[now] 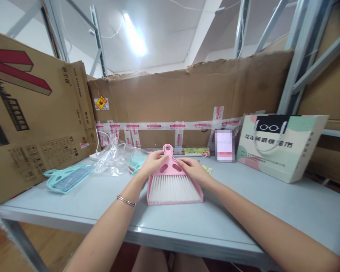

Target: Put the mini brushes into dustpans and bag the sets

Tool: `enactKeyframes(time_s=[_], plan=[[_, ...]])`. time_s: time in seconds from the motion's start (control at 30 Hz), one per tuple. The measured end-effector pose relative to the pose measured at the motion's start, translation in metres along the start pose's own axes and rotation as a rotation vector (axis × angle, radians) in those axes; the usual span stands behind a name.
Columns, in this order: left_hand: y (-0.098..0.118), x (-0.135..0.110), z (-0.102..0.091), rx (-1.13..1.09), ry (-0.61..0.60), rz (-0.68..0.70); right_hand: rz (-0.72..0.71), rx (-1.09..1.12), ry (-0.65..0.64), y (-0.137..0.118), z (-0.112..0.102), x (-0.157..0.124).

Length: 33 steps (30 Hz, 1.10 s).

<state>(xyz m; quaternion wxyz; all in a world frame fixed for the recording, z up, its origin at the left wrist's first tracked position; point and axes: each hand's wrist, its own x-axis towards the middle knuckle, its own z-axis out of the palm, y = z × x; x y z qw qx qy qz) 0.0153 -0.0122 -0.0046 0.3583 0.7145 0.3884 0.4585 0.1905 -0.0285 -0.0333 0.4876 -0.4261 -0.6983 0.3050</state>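
Note:
A pink dustpan (149, 196) stands in the middle of the table's near part, its wide edge toward me. Nested inside it is a pink hand brush (177, 172) with white bristles, and the two handles line up at the top. My left hand (152, 163) grips the set on the left by the handle, fingers behind and thumb in front. On the other side, my right hand (195, 170) closes round the right shoulder of the set. The fingertips behind the pan are hidden.
A teal dustpan and brush (70, 177) lie at left, near crumpled clear plastic (113, 155). More teal pieces (137, 161) sit behind my left hand. A paper bag (280, 151) and a blurred upright card (225, 145) stand at right. Cardboard (164, 98) walls the back.

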Motion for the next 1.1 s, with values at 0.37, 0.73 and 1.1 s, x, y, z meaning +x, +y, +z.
enactKeyframes(time_s=[0.37,0.73,1.1], plan=[[-0.004,0.002,0.007,-0.008,0.023,-0.072,-0.03,-0.067,0.012,-0.007,0.0,-0.003],[-0.003,0.0,0.009,-0.03,-0.005,-0.047,-0.063,-0.153,0.138,-0.011,0.004,-0.008],[0.012,-0.011,0.009,-0.052,-0.197,-0.06,-0.028,-0.14,0.13,-0.014,-0.003,-0.006]])
